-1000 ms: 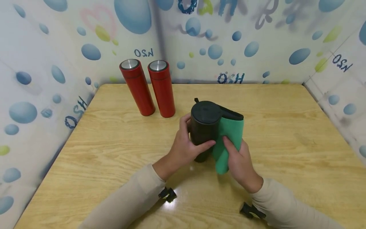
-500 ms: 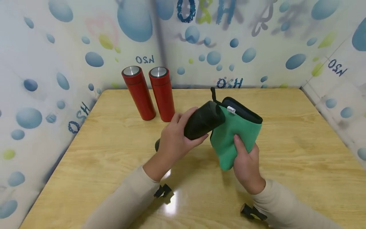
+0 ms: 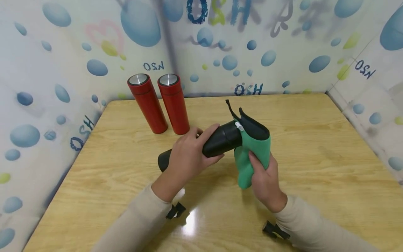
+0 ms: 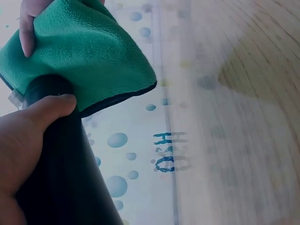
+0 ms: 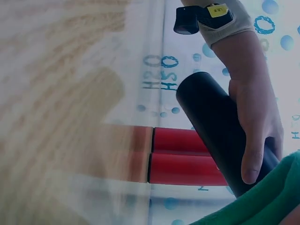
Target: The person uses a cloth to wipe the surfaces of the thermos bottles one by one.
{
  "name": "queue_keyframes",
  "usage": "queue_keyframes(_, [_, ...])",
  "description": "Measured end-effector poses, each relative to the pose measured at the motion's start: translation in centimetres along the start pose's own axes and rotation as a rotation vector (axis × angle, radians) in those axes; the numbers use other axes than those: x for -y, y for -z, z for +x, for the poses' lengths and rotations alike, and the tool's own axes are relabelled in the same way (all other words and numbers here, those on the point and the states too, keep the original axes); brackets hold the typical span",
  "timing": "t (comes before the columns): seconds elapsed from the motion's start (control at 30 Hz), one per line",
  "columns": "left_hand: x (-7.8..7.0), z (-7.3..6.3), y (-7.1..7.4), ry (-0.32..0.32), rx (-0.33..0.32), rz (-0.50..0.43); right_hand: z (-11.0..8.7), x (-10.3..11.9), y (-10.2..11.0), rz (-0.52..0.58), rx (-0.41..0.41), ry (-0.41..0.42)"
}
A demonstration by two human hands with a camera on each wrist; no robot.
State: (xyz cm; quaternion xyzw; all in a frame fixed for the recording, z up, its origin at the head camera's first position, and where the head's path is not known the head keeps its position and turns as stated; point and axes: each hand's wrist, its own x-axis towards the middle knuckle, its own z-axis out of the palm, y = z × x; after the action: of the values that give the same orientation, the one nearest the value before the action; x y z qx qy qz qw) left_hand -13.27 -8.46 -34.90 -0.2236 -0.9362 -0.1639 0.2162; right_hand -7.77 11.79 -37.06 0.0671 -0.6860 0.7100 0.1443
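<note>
In the head view a black thermos bottle [image 3: 223,140] lies tilted over the table, its seamed end toward the right. My left hand [image 3: 187,155] grips it around the middle, with the thumb along its near side. My right hand [image 3: 267,182] holds a green cloth [image 3: 256,150] with black edging, a white tag and a black loop. The cloth overlaps the bottle's right end. In the left wrist view that end of the bottle [image 4: 65,164] meets the fuzzy face of the cloth [image 4: 93,61]. The bottle's other end [image 5: 201,89] is bare in the right wrist view.
Two red thermos bottles [image 3: 148,105] [image 3: 174,105] with silver lid tops stand upright at the back left of the wooden table [image 3: 315,157]. A wall with blue bubble prints [image 3: 230,63] rises behind the table. A black camera mount [image 3: 275,230] sits at the right wrist.
The black bottle has gone from upright to tilted sideways in my left hand. My right hand swung the cloth off to the right, then back left against the bottle's end.
</note>
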Motion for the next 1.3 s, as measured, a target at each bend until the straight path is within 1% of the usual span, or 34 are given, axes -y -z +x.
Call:
queue_keyframes(0.1, [0.0,0.1,0.1,-0.009,0.007,-0.018,0.2,-0.1,0.1,0.004,0.011,0.048])
queue_keyframes(0.17, [0.0,0.1,0.1,-0.016,0.013,-0.021,0.4,-0.2,0.2,-0.009,0.011,0.056])
queue_keyframes(0.33, [0.1,0.2,0.2,-0.029,0.027,-0.014,0.9,0.0,0.2,-0.072,-0.002,0.008])
queue_keyframes(0.43, [0.3,0.2,0.1,-0.02,0.053,-0.015,1.0,0.2,0.3,-0.105,-0.015,-0.028])
queue_keyframes(0.53, [0.4,0.1,-0.1,0.017,0.092,-0.028,0.9,0.3,0.4,-0.118,-0.019,-0.046])
queue_keyframes(0.6, [0.5,0.1,-0.2,0.055,0.11,-0.059,0.7,0.4,0.4,-0.114,-0.015,-0.051])
queue_keyframes(0.67, [0.5,0.2,-0.2,0.105,0.109,-0.118,0.7,0.4,0.4,-0.09,-0.02,-0.07])
queue_keyframes(0.73, [0.6,0.3,-0.1,0.159,0.088,-0.212,1.0,0.4,0.4,-0.05,-0.021,-0.109])
queue_keyframes(0.8, [0.6,0.3,0.1,0.215,0.049,-0.349,1.3,0.4,0.2,0.024,-0.007,-0.182])
queue_keyframes(0.87, [0.5,0.4,0.4,0.258,-0.008,-0.516,1.6,0.4,0.1,0.098,0.031,-0.286])
queue_keyframes(0.9, [0.5,0.4,0.5,0.269,-0.049,-0.608,1.7,0.5,0.0,0.132,0.062,-0.346])
queue_keyframes(0.93, [0.4,0.3,0.6,0.27,-0.105,-0.703,1.8,0.5,-0.1,0.163,0.094,-0.409])
queue_keyframes(1.0, [0.3,0.3,0.7,0.218,-0.264,-0.908,2.0,0.5,-0.4,0.207,0.152,-0.507])
queue_keyframes(1.03, [0.2,0.3,0.6,0.173,-0.352,-1.014,2.0,0.4,-0.4,0.224,0.178,-0.55])
queue_keyframes(1.07, [0.1,0.3,0.5,0.114,-0.438,-1.097,1.9,0.4,-0.5,0.244,0.199,-0.585])
queue_keyframes(1.13, [0.0,0.4,0.4,0.005,-0.582,-1.218,1.9,0.2,-0.6,0.284,0.234,-0.637])
queue_keyframes(1.17, [-0.1,0.5,0.3,-0.034,-0.631,-1.269,1.9,0.1,-0.6,0.304,0.247,-0.657])
queue_keyframes(1.2, [-0.1,0.5,0.3,-0.049,-0.663,-1.305,1.8,0.0,-0.6,0.323,0.259,-0.68])
queue_keyframes(1.23, [-0.2,0.5,0.2,-0.053,-0.68,-1.339,1.7,-0.1,-0.6,0.334,0.271,-0.702])
queue_keyframes(1.3, [-0.3,0.4,0.1,-0.029,-0.699,-1.378,1.5,-0.4,-0.6,0.356,0.295,-0.743])
